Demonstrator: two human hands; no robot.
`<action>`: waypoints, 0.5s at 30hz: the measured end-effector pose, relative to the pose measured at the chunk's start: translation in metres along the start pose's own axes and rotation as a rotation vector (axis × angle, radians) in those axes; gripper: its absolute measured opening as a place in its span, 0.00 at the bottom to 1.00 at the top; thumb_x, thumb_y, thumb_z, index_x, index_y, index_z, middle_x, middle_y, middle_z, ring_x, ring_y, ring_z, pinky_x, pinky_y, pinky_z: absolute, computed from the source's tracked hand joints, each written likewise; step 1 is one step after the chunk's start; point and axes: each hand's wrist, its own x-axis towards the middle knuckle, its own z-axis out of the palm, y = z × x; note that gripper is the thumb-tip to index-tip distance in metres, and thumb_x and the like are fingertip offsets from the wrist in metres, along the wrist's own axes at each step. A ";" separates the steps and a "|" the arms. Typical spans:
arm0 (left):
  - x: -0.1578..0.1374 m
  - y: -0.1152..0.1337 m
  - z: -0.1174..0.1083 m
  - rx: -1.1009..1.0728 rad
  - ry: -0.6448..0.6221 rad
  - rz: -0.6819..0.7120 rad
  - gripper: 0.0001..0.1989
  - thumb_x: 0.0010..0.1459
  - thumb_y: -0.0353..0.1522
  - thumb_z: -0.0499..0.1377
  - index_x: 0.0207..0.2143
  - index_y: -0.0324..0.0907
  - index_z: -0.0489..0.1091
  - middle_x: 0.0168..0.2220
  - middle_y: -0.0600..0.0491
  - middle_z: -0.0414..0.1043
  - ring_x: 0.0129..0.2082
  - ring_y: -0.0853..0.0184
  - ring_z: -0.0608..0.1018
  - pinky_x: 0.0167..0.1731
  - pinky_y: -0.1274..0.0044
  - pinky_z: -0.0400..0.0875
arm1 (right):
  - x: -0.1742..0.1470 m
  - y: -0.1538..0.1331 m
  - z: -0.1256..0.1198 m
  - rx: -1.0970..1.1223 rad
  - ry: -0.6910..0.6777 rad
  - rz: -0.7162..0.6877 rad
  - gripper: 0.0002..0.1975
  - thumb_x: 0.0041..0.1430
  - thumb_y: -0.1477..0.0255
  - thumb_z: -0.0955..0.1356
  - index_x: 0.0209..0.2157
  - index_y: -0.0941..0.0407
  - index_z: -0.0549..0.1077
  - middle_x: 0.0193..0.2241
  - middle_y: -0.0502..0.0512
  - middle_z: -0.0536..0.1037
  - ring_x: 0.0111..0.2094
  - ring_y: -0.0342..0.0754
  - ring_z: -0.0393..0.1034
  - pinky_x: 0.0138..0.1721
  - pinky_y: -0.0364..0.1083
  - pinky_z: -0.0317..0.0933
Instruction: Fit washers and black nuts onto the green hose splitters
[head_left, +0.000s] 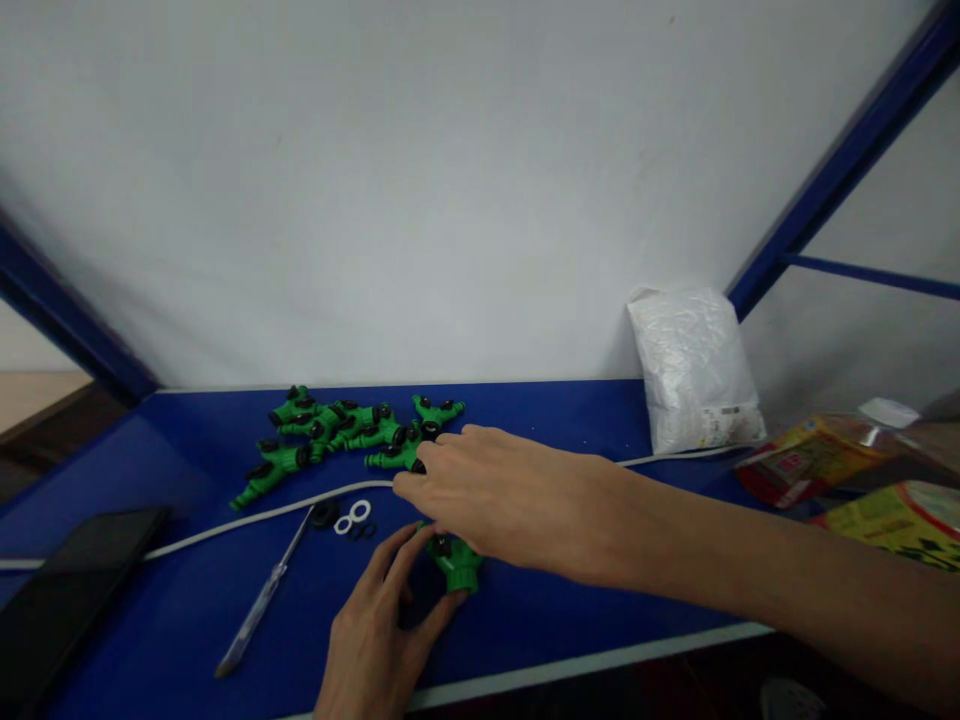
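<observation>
My left hand (382,622) reaches up from the bottom edge, thumb and fingers closed around the sides of a green Y-shaped hose splitter (460,566) with a black valve part. That splitter is on or just over the blue table. My right hand (480,490) crosses from the right above it, fingers curled, at the near edge of a pile of similar green splitters (322,420). Its fingertips are hidden, so what they grip cannot be made out. One splitter (397,455) of the pile lies right beside its knuckles.
White rings (360,511), black rings (363,531) and a clear-handled screwdriver (259,605) lie left of my hands. A white cable (300,508) crosses the blue table (555,620). At left is a black phone (82,590); at right, a white plastic package (694,370) and colourful packets (810,455).
</observation>
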 end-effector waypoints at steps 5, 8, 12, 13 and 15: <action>0.000 0.005 -0.003 0.016 -0.018 -0.032 0.26 0.54 0.35 0.70 0.56 0.52 0.74 0.54 0.52 0.78 0.24 0.70 0.77 0.29 0.75 0.80 | -0.006 0.008 0.014 0.100 0.059 -0.022 0.09 0.74 0.77 0.61 0.49 0.59 0.71 0.44 0.57 0.76 0.42 0.49 0.68 0.43 0.48 0.60; 0.001 0.012 -0.007 -0.001 -0.079 -0.047 0.28 0.54 0.34 0.71 0.57 0.51 0.72 0.56 0.51 0.77 0.26 0.71 0.78 0.32 0.75 0.80 | -0.008 0.009 0.018 0.100 0.062 0.004 0.07 0.71 0.77 0.64 0.45 0.57 0.73 0.44 0.58 0.77 0.41 0.50 0.69 0.43 0.49 0.60; 0.002 0.017 -0.011 -0.009 -0.098 -0.055 0.28 0.54 0.35 0.71 0.58 0.50 0.72 0.56 0.50 0.76 0.26 0.71 0.78 0.33 0.74 0.81 | -0.011 0.009 0.017 0.120 0.084 0.001 0.07 0.70 0.77 0.65 0.46 0.56 0.73 0.46 0.58 0.78 0.44 0.52 0.71 0.45 0.50 0.62; 0.003 0.018 -0.011 -0.010 -0.096 -0.056 0.28 0.54 0.35 0.71 0.58 0.50 0.72 0.56 0.50 0.77 0.26 0.71 0.77 0.33 0.74 0.80 | -0.012 0.008 0.016 0.134 0.087 -0.009 0.09 0.70 0.77 0.64 0.48 0.56 0.73 0.47 0.58 0.78 0.45 0.52 0.72 0.47 0.50 0.63; 0.003 0.019 -0.012 -0.007 -0.093 -0.061 0.28 0.53 0.34 0.72 0.57 0.50 0.73 0.55 0.51 0.77 0.26 0.71 0.77 0.32 0.74 0.80 | -0.013 0.008 0.013 0.171 0.091 -0.033 0.13 0.72 0.78 0.61 0.52 0.57 0.72 0.49 0.59 0.78 0.49 0.51 0.72 0.49 0.49 0.64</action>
